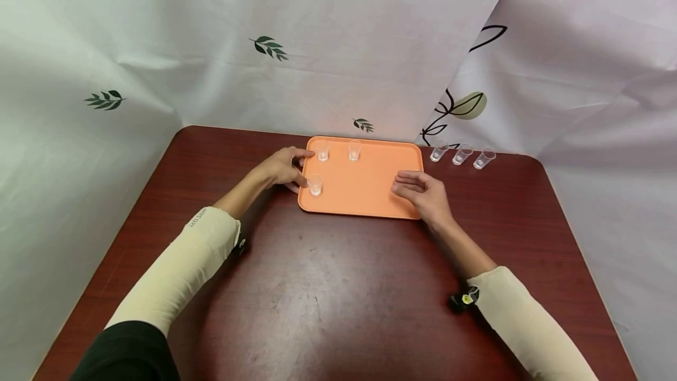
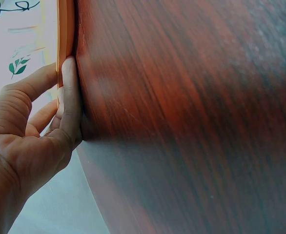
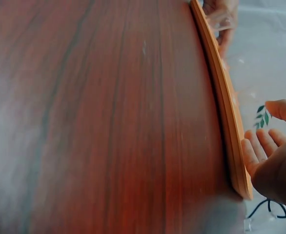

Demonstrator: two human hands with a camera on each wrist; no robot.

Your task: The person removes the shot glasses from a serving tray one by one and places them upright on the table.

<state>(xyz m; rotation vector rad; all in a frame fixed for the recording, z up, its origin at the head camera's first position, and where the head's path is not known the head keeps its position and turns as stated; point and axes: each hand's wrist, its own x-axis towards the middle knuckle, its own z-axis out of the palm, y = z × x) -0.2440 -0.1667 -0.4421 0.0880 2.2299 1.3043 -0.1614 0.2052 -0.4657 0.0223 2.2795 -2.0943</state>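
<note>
An orange rectangular tray (image 1: 365, 187) lies at the back of the table. Small clear plastic cups stand on it: one cup (image 1: 322, 150) at the back left, a second cup (image 1: 354, 150) to its right, and a third cup (image 1: 314, 184) at the front left. My left hand (image 1: 285, 167) grips the tray's left edge, its thumb close beside the front cup. In the left wrist view, the fingers (image 2: 71, 92) lie along both sides of the tray rim (image 2: 65, 34). Over the tray's right end, my right hand (image 1: 423, 193) holds nothing, fingers loosely extended.
Right of the tray, three more clear cups, the nearest cup (image 1: 438, 150) among them, stand in a row by the table's back edge. A patterned white cloth (image 1: 317, 87) hangs behind the dark reddish wooden table (image 1: 338, 287).
</note>
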